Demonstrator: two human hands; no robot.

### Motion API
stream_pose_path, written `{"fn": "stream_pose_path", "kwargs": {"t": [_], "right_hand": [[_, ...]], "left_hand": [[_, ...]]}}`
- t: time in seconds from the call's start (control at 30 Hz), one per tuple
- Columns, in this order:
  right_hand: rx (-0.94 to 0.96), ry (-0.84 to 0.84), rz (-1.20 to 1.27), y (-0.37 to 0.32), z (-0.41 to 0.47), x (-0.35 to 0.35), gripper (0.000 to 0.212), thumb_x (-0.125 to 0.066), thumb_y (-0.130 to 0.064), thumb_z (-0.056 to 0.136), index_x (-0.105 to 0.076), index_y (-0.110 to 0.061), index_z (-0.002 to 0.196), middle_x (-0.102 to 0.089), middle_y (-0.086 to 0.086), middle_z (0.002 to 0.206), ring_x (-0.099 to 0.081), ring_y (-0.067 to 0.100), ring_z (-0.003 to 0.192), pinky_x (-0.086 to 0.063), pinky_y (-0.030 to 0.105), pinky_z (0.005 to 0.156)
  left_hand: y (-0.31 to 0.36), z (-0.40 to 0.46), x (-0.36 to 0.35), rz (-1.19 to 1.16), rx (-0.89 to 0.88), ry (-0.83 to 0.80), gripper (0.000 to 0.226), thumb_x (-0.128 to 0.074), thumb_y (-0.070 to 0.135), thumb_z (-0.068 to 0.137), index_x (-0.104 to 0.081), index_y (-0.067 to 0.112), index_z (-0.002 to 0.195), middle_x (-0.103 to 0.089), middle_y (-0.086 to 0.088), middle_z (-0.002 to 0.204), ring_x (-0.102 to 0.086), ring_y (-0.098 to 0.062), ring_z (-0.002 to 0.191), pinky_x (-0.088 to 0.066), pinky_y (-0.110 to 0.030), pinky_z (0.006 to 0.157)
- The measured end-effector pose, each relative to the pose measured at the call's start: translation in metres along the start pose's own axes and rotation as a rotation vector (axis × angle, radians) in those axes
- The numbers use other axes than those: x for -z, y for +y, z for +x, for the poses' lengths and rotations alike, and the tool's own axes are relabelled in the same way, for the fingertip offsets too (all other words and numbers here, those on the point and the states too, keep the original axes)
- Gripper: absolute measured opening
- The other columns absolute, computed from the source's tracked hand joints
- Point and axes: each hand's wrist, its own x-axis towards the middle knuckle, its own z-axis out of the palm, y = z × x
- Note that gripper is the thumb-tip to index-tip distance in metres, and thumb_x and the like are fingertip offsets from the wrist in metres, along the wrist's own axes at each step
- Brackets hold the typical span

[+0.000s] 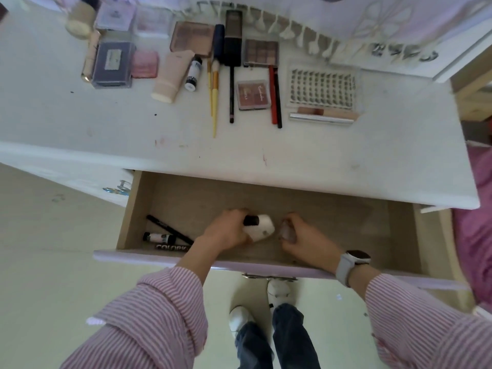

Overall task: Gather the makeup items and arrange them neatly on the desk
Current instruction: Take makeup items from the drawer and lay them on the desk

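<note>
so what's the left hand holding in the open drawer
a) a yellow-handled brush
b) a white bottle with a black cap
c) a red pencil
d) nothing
b) the left hand grips a white bottle with a black cap inside the open drawer; the yellow-handled brushes and the red pencil lie up on the desk.

Whites, pinks and lilac around a tan drawer

White desk (80, 123); tan drawer (213, 198) with lilac front (159, 258); pink-and-white striped sleeves (159, 310); white bottle (262, 227) with black cap; black pencil (170, 230); 2 yellow-handled brushes (214, 102); red pencil (272, 94); pink blush (145, 63); purple box (113, 62); white watch (348, 263); blue jeans (290, 339).
</note>
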Motion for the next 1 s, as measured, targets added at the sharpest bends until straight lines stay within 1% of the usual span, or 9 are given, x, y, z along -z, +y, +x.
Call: {"fn": "stream_pose_path", "kwargs": {"t": [0.17, 0.27, 0.4, 0.57, 0.63, 0.77, 0.83, 0.93, 1.0], "right_hand": [[0.181, 0.199, 0.124, 0.001, -0.030, 0.020, 0.045, -0.062, -0.023, 0.085, -0.047, -0.014, 0.126, -0.053, 0.001, 0.111, -0.054, 0.012, 0.096, -0.048, 0.029, 0.085], [0.303, 0.363, 0.264, 0.000, -0.046, 0.041, 0.040, -0.065, -0.012, 0.083, -0.051, -0.014, 0.121, -0.056, 0.000, 0.103, -0.057, 0.011, 0.089, -0.050, 0.023, 0.077], [0.232, 0.523, 0.533, 0.002, -0.052, 0.088, 0.033, -0.058, -0.013, 0.088, -0.051, -0.021, 0.118, -0.059, -0.001, 0.101, -0.059, 0.012, 0.085, -0.051, 0.018, 0.074], [0.088, 0.618, 0.602, 0.028, -0.036, 0.150, 0.025, -0.052, -0.023, 0.092, -0.051, -0.022, 0.117, -0.058, -0.007, 0.095, -0.063, 0.009, 0.076, -0.053, 0.017, 0.063], [0.031, 0.656, 0.608, 0.045, -0.026, 0.172, 0.023, -0.053, -0.024, 0.092, -0.052, -0.023, 0.114, -0.058, -0.011, 0.092, -0.060, 0.008, 0.081, -0.053, 0.023, 0.070], [-0.071, 0.695, 0.400, 0.083, -0.002, 0.210, 0.038, -0.055, -0.031, 0.089, -0.050, -0.017, 0.125, -0.060, 0.002, 0.114, -0.055, 0.018, 0.102, -0.042, 0.035, 0.094], [-0.057, 0.686, 0.205, 0.098, 0.011, 0.228, 0.045, -0.058, -0.025, 0.088, -0.049, -0.009, 0.129, -0.057, 0.012, 0.122, -0.051, 0.028, 0.111, -0.036, 0.043, 0.102], [-0.022, 0.650, -0.050, 0.116, 0.033, 0.246, 0.046, -0.059, -0.019, 0.087, -0.047, -0.007, 0.130, -0.055, 0.014, 0.126, -0.046, 0.032, 0.118, -0.020, 0.028, 0.101], [0.013, 0.641, -0.109, 0.123, 0.046, 0.254, 0.045, -0.058, -0.013, 0.086, -0.047, -0.008, 0.130, -0.053, 0.012, 0.128, -0.043, 0.033, 0.121, -0.016, 0.021, 0.095]], "left_hand": [[0.008, -0.030, 0.013, -0.027, -0.053, 0.115, 0.031, -0.072, 0.035, 0.072, -0.063, 0.021, 0.098, -0.066, -0.001, 0.089, -0.058, -0.019, 0.078, -0.039, -0.025, 0.058], [0.028, -0.046, 0.027, -0.146, -0.085, 0.146, 0.025, -0.073, 0.035, 0.071, -0.059, 0.026, 0.089, -0.062, 0.008, 0.081, -0.058, -0.014, 0.075, -0.045, -0.025, 0.059], [0.076, -0.052, 0.040, -0.358, -0.105, 0.204, 0.028, -0.077, 0.029, 0.070, -0.058, 0.029, 0.090, -0.059, 0.018, 0.085, -0.056, 0.004, 0.074, -0.042, -0.006, 0.059], [0.162, -0.020, 0.043, -0.576, -0.076, 0.275, 0.028, -0.072, 0.031, 0.076, -0.056, 0.023, 0.096, -0.060, 0.011, 0.088, -0.056, -0.001, 0.078, -0.040, -0.007, 0.054], [0.197, 0.003, 0.040, -0.586, -0.044, 0.318, 0.034, -0.070, 0.033, 0.077, -0.055, 0.019, 0.105, -0.060, 0.005, 0.094, -0.057, -0.008, 0.080, -0.038, -0.012, 0.058], [0.256, 0.054, 0.033, -0.575, 0.012, 0.409, 0.042, -0.066, 0.034, 0.080, -0.052, 0.018, 0.117, -0.060, 0.002, 0.106, -0.057, -0.018, 0.099, -0.037, -0.023, 0.074], [0.277, 0.077, 0.033, -0.553, 0.006, 0.455, 0.042, -0.065, 0.033, 0.081, -0.050, 0.017, 0.117, -0.059, 0.003, 0.105, -0.057, -0.018, 0.100, -0.037, -0.024, 0.075], [0.300, 0.107, 0.035, -0.476, 0.005, 0.522, 0.041, -0.061, 0.033, 0.085, -0.045, 0.013, 0.118, -0.057, 0.001, 0.095, -0.055, -0.020, 0.090, -0.034, -0.024, 0.064], [0.308, 0.123, 0.037, -0.395, 0.013, 0.574, 0.040, -0.058, 0.032, 0.088, -0.044, 0.012, 0.119, -0.061, -0.006, 0.101, -0.052, -0.019, 0.085, -0.030, -0.022, 0.056]]}}
